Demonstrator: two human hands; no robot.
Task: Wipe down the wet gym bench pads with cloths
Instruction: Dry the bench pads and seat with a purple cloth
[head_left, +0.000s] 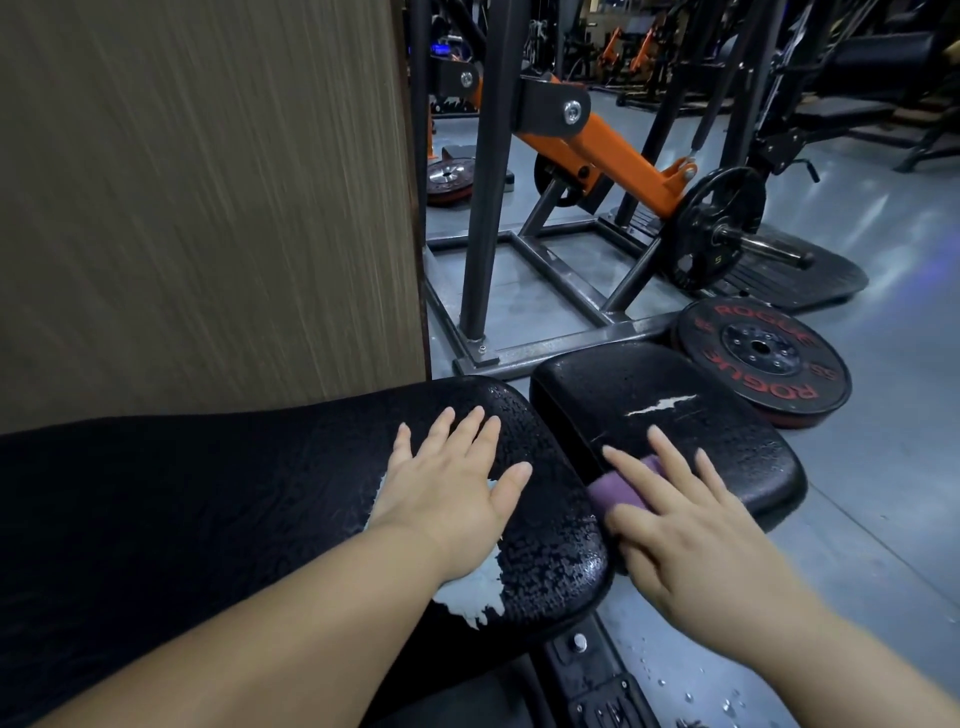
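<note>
Lower centre: left hand spread flat on limp pale grey cloth, long wet black vinyl pad; right hand flat on purple cloth, smaller pad. Likely slippery; press through palms.

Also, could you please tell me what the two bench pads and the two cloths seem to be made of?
The long pad and seat pad: probably black grained vinyl or faux leather; water beads on both, and the seat pad's tear shows pale backing. Pale cloth under the left hand: soft fabric, ragged edge. Purple cloth under the right hand: fuzzy, perhaps microfibre.
</note>
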